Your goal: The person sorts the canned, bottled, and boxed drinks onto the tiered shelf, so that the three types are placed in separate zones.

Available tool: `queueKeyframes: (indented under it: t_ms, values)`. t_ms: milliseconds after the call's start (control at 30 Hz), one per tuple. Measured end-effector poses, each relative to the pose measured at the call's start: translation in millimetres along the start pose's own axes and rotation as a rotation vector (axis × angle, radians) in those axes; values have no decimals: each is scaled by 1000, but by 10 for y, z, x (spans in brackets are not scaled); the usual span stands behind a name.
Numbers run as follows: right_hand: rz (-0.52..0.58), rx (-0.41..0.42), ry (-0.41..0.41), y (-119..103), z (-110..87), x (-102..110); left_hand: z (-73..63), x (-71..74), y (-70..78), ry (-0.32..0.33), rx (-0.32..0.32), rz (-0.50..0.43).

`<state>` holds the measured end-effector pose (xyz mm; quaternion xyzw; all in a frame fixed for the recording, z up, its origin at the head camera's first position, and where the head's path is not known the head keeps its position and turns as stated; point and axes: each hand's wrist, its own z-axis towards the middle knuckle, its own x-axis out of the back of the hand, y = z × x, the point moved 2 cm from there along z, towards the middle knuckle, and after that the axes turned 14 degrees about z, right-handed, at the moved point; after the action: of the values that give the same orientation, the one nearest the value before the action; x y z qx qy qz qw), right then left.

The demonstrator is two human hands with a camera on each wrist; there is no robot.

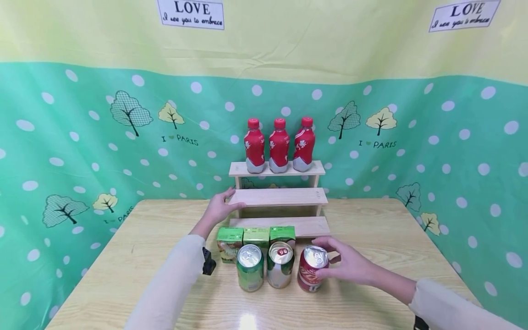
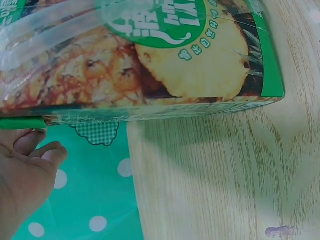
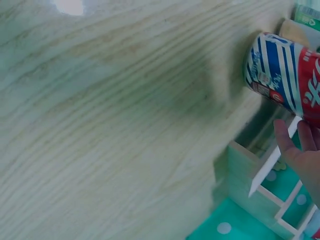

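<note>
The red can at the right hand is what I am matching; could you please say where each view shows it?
Head: the red can is low, just right of centre, held in the right hand.
Left wrist: not in it.
Right wrist: upper right edge, partly cut off.
Shared landmark: the wood-grain tabletop.

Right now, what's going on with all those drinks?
A person has both hands busy. Their right hand holds a red can, next to two greenish cans on the table. Their left hand grips the left end of the middle step of a wooden shelf. Three red bottles stand on its top step, and three green boxes stand behind the cans.
</note>
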<state>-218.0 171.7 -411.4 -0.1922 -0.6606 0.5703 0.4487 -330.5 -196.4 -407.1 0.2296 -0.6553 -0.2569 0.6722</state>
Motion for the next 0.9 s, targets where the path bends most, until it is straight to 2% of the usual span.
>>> queueKeyframes:
  t_ms: [600,900]
  values:
    - [44,-81,19,108,10,-120,-3,4,-2,7,1,15]
    - [88,-77,37,125,16,-137,13,0,-10,3,10,19]
